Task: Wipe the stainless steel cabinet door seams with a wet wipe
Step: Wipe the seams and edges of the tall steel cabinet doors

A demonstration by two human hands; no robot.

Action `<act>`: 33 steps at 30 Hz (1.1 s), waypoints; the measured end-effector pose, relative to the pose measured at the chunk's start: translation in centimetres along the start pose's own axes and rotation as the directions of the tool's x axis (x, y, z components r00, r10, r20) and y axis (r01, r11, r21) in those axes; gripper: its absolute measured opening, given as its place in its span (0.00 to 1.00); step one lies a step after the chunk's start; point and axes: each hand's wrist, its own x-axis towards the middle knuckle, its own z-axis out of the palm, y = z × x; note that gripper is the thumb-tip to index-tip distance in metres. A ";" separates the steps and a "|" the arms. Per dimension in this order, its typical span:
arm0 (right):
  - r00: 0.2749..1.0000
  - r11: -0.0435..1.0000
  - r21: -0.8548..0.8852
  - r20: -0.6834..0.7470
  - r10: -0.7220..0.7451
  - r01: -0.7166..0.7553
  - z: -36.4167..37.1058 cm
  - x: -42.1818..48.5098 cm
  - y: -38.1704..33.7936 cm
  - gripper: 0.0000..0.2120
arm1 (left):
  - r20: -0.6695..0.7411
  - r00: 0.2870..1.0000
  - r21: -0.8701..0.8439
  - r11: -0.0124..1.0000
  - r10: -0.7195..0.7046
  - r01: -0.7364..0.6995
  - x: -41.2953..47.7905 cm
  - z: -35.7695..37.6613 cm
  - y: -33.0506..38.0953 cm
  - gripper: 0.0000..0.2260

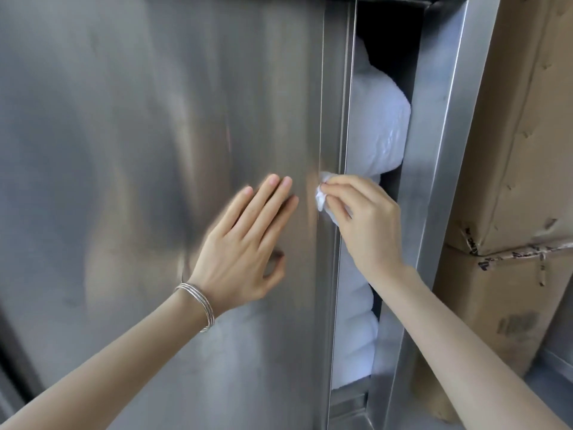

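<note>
A brushed stainless steel cabinet door (155, 135) fills the left and middle of the head view. Its right edge forms a vertical seam (322, 103) beside a narrow gap. My right hand (366, 221) is shut on a crumpled white wet wipe (322, 193) and presses it against that seam at mid height. My left hand (245, 240) lies flat on the door face just left of the seam, fingers together and pointing up. It holds nothing, and a silver bangle sits on its wrist.
White bagged bundles (378, 125) show through the gap inside the cabinet. A steel frame post (440, 150) borders the gap on the right. Stacked cardboard boxes (524, 150) with tape stand right beside the frame.
</note>
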 end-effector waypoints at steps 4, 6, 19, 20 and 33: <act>0.999 1.000 -0.001 -0.030 0.018 -0.018 0.8 -4.3 -0.1 0.07 | 0.009 1.000 -0.029 1.000 -0.010 0.010 -2.2 1.1 1.8 0.34; 0.998 1.000 -0.021 0.062 -0.015 0.016 0.7 -10.2 0.3 0.07 | 0.032 0.999 -0.030 1.000 0.005 -0.004 -3.5 1.8 3.1 0.33; 0.990 0.991 0.011 -0.056 0.130 -0.130 1.3 -11.0 -0.7 0.05 | 0.058 0.998 -0.034 0.999 0.001 0.001 -7.6 4.1 7.5 0.33; 0.989 0.989 0.005 -0.025 0.145 -0.145 1.3 -13.6 -0.9 0.05 | 0.081 0.996 -0.024 0.999 0.024 -0.022 -8.3 4.4 8.0 0.33; 0.992 0.992 0.031 -0.009 0.127 -0.126 1.2 -16.2 -0.6 0.08 | 0.044 0.999 -0.010 1.000 0.010 -0.010 -9.6 5.7 8.9 0.31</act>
